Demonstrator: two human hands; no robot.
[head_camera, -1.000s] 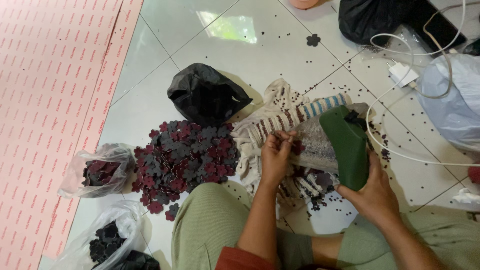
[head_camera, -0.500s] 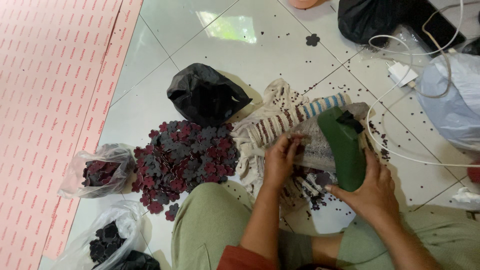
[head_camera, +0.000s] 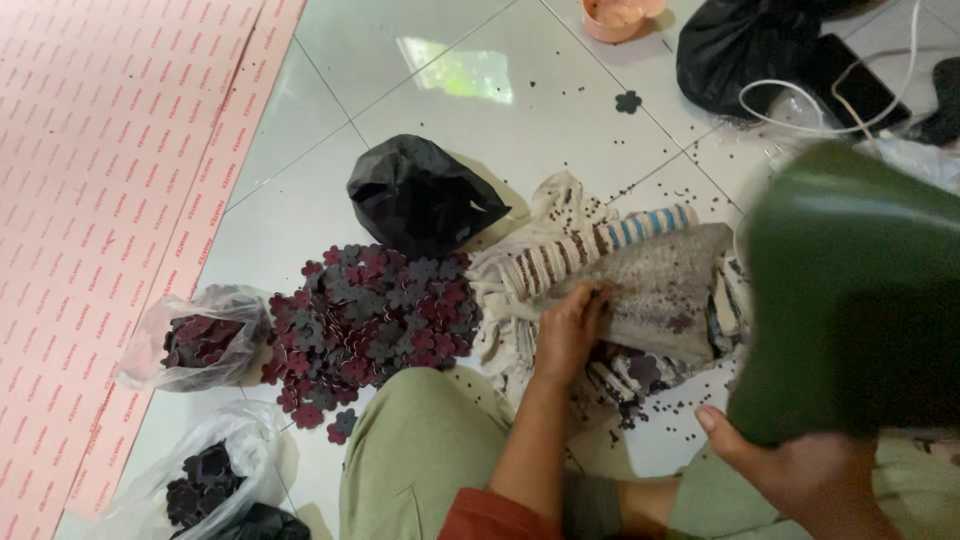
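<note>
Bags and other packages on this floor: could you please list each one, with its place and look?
Black plastic bag: above the flower pile, crumpled, shut.
Clear bag: left of the pile, holds dark red flower cut-outs.
Second clear bag: bottom left, holds darker cut-outs.
Large black bag: top right, bulging.
Pink printed sheet: far left, flat.

trousers (head_camera: 420, 450): light green | sleeve (head_camera: 490, 515): rust-red | hands: bare

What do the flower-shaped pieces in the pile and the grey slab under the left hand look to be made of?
Flower-shaped pieces: likely thin foam or rubber sheet, matte maroon and grey, flat die-cut outlines. Grey slab: a hard, stone-like or worn board, speckled and dull; uncertain. The left hand rests on its edge.
</note>
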